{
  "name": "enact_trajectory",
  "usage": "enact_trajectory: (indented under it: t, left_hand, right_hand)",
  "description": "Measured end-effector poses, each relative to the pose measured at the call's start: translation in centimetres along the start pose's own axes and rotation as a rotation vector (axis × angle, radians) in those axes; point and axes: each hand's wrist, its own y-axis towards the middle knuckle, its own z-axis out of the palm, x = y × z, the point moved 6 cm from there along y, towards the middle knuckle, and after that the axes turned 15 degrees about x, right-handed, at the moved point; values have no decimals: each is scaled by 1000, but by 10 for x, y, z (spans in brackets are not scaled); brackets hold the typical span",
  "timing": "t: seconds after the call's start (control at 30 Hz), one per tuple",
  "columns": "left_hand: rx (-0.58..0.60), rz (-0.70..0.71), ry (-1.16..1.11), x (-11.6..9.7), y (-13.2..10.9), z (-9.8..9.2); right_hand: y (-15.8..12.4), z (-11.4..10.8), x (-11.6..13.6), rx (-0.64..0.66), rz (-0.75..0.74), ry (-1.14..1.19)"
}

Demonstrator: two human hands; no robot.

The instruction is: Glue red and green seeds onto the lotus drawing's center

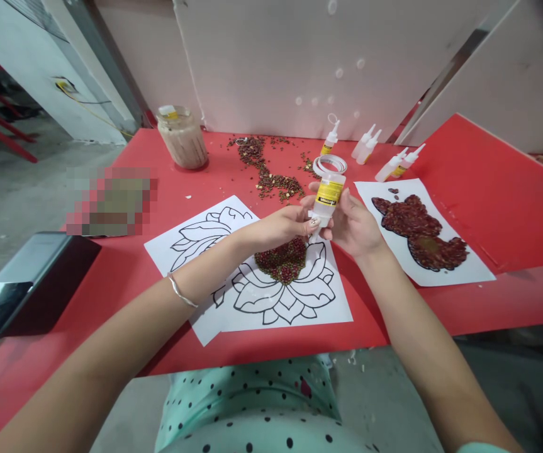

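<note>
A clear glue bottle with a yellow label (328, 192) is held upside down, its white nozzle pointing down. My left hand (292, 225) pinches it near the cap. On its other side, my right hand (353, 223) is wrapped round the bottle's body. Below both hands lies a white sheet with a black flower outline (284, 303); dark red and green beans (283, 264) cover the flower's centre. Another flower sheet (205, 234) lies to the left, partly hidden by my left forearm.
Loose beans (278, 182) are scattered behind the sheets. A glass jar (182, 139), a tape roll (330, 165) and several glue bottles (391, 166) stand farther back. Right lies a bean-covered sheet (422, 233); left, a dark box-shaped object (35, 283) on the red table (124, 264).
</note>
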Motion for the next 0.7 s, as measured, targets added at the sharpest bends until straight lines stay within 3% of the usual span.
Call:
enact_trajectory:
  t: [0.1,0.2,0.37,0.43,0.53,0.7]
  left_hand:
    - [6,-6,26,-1,1,1]
    - [-76,-117,171,-3,-1,-3]
    - [-388,-332,578,-19,-9,-19]
    - [-445,-302,609,-26,-7,-18]
    - [-438,-247,672,-30,3,-11]
    - [-545,-247,809,-22,5,-6]
  right_hand:
    - [-2,0,3,18,-3,-42]
    - [-4,-8,8,-34,-20,-123]
    - [-5,-31,10,-245,-104,-262]
    - [-5,-33,7,-286,-94,-314]
    - [-5,-29,3,-342,-69,-400]
    - [-11,-19,1,-440,-98,-572]
